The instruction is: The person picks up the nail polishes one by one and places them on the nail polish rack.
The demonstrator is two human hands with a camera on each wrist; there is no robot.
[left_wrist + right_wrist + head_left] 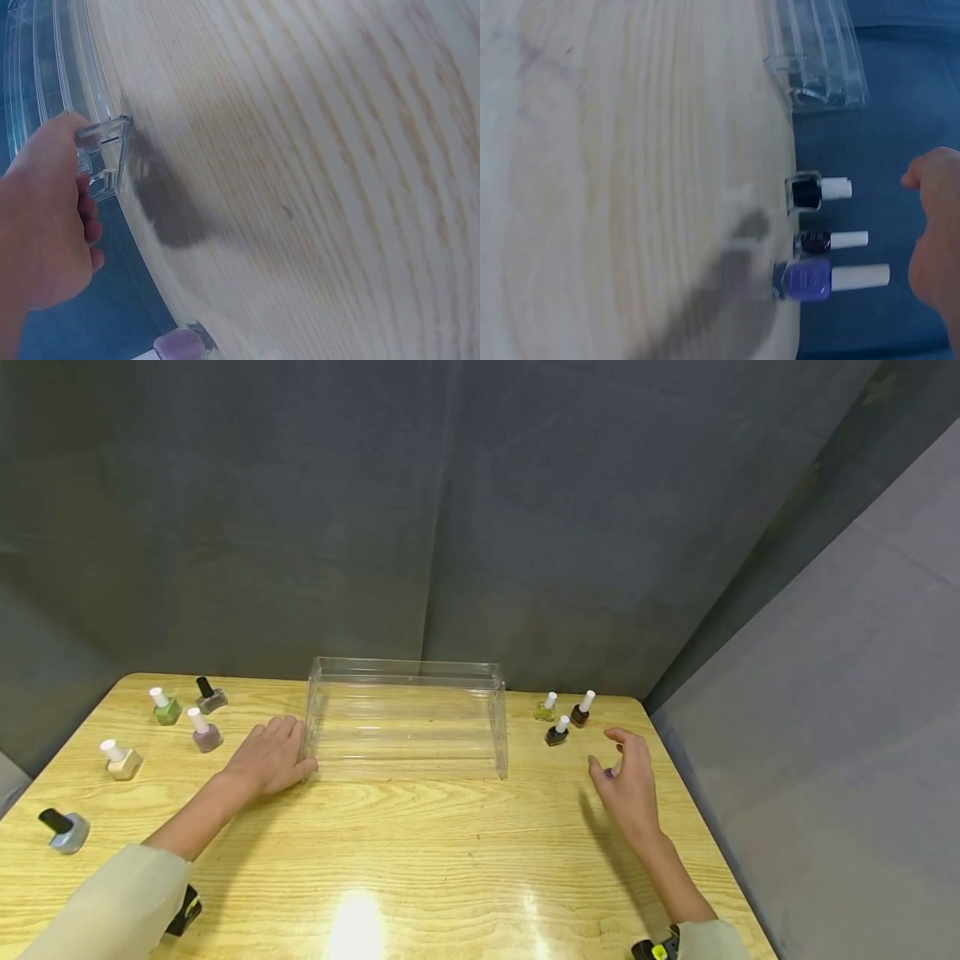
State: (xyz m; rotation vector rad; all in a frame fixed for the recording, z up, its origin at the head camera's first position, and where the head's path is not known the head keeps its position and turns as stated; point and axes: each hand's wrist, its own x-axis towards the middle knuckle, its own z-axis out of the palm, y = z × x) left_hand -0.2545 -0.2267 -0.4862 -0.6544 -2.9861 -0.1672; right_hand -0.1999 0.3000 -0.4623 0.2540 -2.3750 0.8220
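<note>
A clear stepped acrylic rack (405,670) stands at the back middle of the wooden table. My left hand (270,756) holds its left end, thumb at the front corner and fingers along the outer side. In the left wrist view the curled fingers lie beside the rack's end panel (105,135). Over on the right, my right hand (628,777) hovers with thumb and fingers parted around a purple nail polish bottle (808,280) with a white cap. That bottle is mostly hidden by the hand in the head view.
Right of the rack stand yellow (544,711), black (557,737) and dark brown (580,716) polish bottles. On the left are green (168,712), grey (212,701), mauve (207,738), cream (124,765) and pale blue (71,835) ones. Dark cloth (375,527) hangs behind the table.
</note>
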